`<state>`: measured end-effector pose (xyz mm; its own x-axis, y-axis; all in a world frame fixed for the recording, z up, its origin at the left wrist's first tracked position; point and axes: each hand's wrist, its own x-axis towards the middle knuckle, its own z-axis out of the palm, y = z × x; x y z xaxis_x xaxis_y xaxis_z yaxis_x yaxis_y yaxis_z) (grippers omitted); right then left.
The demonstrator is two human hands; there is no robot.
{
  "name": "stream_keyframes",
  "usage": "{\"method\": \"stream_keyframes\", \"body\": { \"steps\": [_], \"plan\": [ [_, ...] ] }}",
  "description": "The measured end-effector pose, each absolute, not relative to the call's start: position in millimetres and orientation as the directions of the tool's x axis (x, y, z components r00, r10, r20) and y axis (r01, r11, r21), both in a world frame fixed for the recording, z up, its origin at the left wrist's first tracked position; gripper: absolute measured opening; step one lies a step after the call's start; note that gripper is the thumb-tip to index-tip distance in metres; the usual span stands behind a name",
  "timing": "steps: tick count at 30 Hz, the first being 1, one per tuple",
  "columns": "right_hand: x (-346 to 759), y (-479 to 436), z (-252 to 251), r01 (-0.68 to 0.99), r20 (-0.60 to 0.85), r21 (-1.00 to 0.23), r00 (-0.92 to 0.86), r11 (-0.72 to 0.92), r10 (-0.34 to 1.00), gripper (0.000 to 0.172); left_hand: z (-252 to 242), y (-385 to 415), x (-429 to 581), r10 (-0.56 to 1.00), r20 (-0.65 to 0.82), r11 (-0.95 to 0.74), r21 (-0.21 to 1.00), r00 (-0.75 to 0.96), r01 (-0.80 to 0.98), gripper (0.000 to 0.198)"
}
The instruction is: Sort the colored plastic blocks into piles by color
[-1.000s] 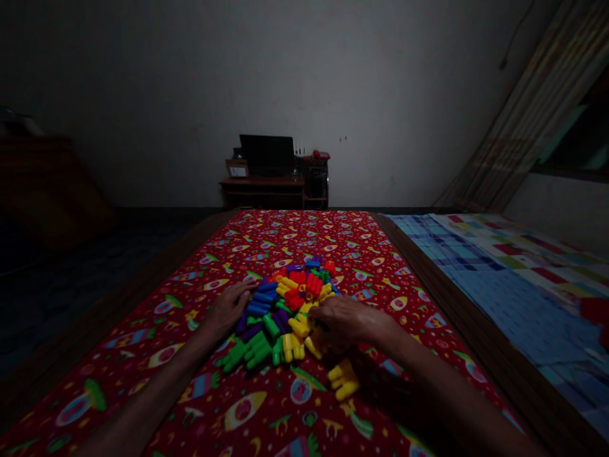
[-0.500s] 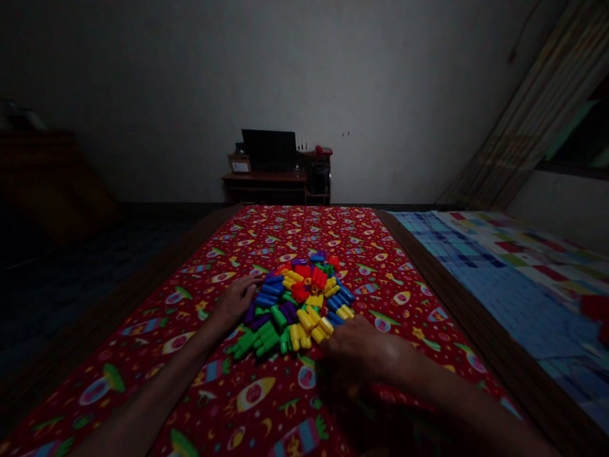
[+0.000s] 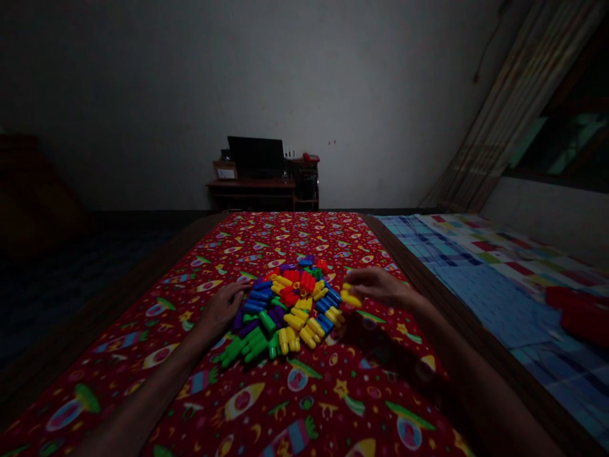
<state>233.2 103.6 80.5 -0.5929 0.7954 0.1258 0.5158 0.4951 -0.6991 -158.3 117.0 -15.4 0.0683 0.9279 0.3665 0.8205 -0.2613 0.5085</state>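
The pile of coloured blocks point(image 3: 290, 304) lay in the middle of the red sheet point(image 3: 304, 406). At its right side the right hand point(image 3: 375, 285) pinched a yellow block point(image 3: 351, 298) in its fingers, as far as the dim light showed. The left hand point(image 3: 221, 311) rested with loose, unclenched fingers against the pile's left side. A checked blanket point(image 3: 499, 279) lay beyond the sheet's right edge.

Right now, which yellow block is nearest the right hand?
The lone yellow block right of the pile, held by the right hand; other yellows sit inside it.
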Motion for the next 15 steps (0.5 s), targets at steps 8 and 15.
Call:
{"method": "stream_keyframes", "body": {
  "steps": [8,15],
  "plan": [
    [277,194,30,0.792,0.251,-0.604,0.29,-0.085,0.923,0.03,-14,117,-157,0.925,0.376,-0.258,0.514,0.056,0.818,0.045],
    [275,189,39,0.889,0.411,-0.457,0.225,-0.014,0.884,0.037,-17,121,-157,0.924,0.378,-0.255,0.511,0.051,0.821,0.044]
  ]
}}
